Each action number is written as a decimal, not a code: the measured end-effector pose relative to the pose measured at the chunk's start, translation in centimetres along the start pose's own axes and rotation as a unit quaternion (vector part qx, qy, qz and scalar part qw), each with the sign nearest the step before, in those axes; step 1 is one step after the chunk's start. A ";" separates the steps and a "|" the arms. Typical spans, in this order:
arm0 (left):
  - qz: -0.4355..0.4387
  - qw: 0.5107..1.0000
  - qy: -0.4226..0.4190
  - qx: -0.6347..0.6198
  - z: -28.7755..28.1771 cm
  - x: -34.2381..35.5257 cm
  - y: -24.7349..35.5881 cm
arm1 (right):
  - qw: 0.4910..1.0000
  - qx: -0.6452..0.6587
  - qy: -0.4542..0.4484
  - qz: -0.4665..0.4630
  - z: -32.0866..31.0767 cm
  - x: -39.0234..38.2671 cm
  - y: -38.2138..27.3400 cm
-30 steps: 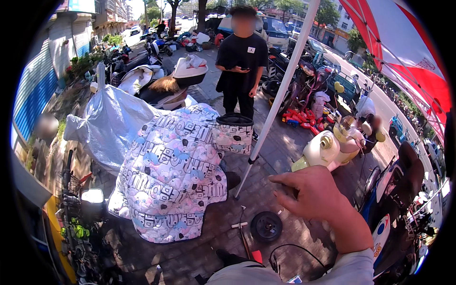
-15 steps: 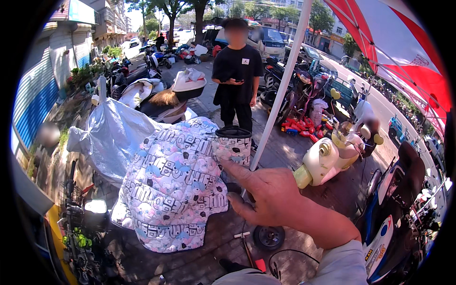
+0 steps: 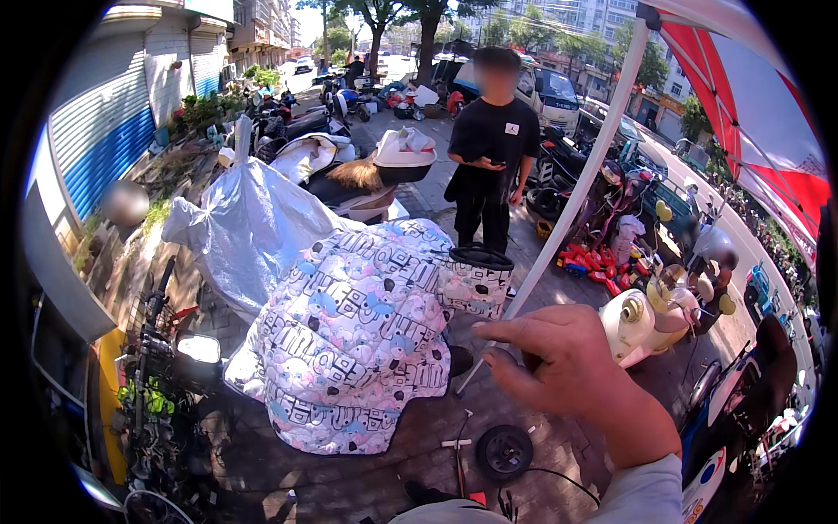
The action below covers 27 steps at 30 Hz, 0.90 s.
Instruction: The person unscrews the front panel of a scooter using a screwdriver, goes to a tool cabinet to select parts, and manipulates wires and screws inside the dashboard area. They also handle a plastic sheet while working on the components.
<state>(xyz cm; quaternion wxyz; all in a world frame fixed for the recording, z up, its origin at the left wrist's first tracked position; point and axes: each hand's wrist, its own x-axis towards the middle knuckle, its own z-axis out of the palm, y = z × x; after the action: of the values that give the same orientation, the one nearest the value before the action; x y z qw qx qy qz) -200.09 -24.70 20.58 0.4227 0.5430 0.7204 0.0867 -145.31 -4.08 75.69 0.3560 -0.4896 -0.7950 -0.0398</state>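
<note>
"Since the right hand (image 3: 567, 358), empty and half-curled, extends its forefinger beside the white pole (image 3: 580, 170), is it pointing?"

"Probably; the patterned cover (image 3: 358, 341) drapes left of the pole. The left hand is out of sight."

Open-Air Roadside Sidewalk

I'm outdoors on a paved sidewalk (image 3: 419, 450), blue-and-white roller shutters (image 3: 105, 96) to my left. A cream scooter (image 3: 628, 325) is parked at right, a red-and-white canopy (image 3: 705, 74) above it; a white truck (image 3: 559, 109) and street trees (image 3: 425, 48) stand beyond.
</note>
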 end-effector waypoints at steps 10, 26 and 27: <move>-0.061 0.994 -0.089 0.011 -0.2 1.2 -3.9 | 0.811 0.518 -0.262 -0.071 -9.7 -8.7 5.0; 0.144 0.971 -0.039 0.189 -2.8 9.2 1.7 | 0.850 0.026 -0.512 0.121 21.0 -28.0 2.9; 0.140 0.972 -0.038 0.184 -3.1 9.5 2.1 | 0.846 0.026 -0.519 0.117 21.6 -27.9 2.4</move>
<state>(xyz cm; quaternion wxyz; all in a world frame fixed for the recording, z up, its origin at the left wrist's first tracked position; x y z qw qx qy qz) -201.26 -14.72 18.87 0.3258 0.7099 0.6243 -0.0095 -147.31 -14.86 42.05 -0.0940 -0.5185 -0.8016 0.2824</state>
